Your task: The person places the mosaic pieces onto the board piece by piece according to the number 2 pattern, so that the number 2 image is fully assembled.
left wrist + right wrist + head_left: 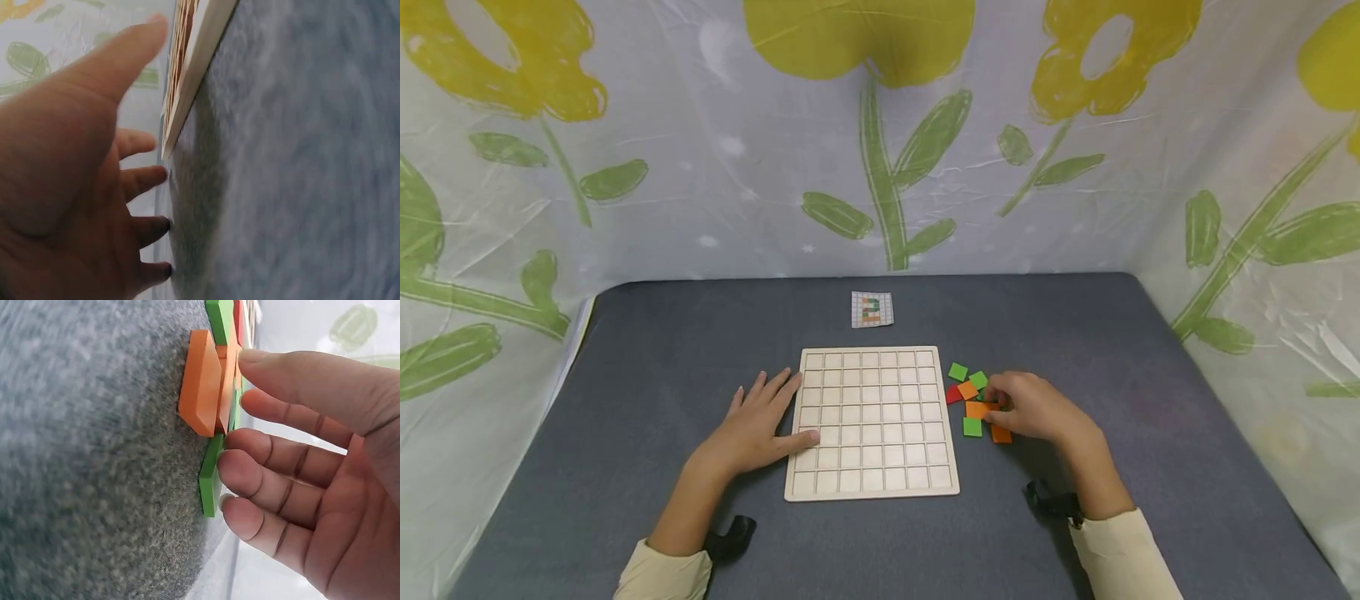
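A pale wooden grid board lies flat on the dark grey table. My left hand is at its left side, fingers spread, with the thumb over the grid and the fingertips by the edge. To the board's right is a loose cluster of small square tiles, among them a green tile, a red tile and an orange tile. Over this cluster reaches my right hand, its fingers bent loosely. In the right wrist view its thumb and fingers are apart beside the orange tile, with nothing visibly pinched.
Behind the board lies a small card printed with a grid and a coloured pattern. Black straps sit at both wrists. A white curtain with yellow flowers and green leaves hangs round the back and sides of the table.
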A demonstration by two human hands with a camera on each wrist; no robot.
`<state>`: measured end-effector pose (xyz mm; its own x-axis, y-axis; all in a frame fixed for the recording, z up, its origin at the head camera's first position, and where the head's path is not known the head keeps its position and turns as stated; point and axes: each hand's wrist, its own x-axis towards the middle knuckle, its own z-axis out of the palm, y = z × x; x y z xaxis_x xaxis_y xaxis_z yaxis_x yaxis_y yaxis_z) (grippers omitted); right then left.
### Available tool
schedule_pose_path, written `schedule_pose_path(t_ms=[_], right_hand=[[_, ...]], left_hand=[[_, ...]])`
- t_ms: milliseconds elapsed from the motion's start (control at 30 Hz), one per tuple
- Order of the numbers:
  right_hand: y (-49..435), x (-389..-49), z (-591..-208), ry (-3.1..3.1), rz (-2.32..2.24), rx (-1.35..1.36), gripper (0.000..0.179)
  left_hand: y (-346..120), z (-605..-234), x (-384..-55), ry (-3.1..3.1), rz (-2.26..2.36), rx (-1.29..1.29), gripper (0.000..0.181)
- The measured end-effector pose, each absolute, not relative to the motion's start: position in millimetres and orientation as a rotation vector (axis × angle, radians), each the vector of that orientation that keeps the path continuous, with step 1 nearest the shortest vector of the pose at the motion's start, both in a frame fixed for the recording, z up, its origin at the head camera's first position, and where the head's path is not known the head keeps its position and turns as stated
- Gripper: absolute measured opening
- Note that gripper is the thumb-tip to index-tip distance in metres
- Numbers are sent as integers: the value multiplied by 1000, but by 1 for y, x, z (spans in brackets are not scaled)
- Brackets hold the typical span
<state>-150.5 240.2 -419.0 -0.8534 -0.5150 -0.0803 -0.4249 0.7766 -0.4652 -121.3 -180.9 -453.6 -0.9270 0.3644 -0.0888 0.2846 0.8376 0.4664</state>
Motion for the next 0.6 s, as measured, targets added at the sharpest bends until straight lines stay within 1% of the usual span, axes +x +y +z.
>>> schedule_pose_path(t_ms=[267,600], right_hand=[[241,-150,-420,2738,-640,-732,16],[240,-151,-418,2742,-609,-607,15]], left_hand=[[-178,-459,-120,2828,686,541,98],[-178,-459,-118,2812,710,516,96]])
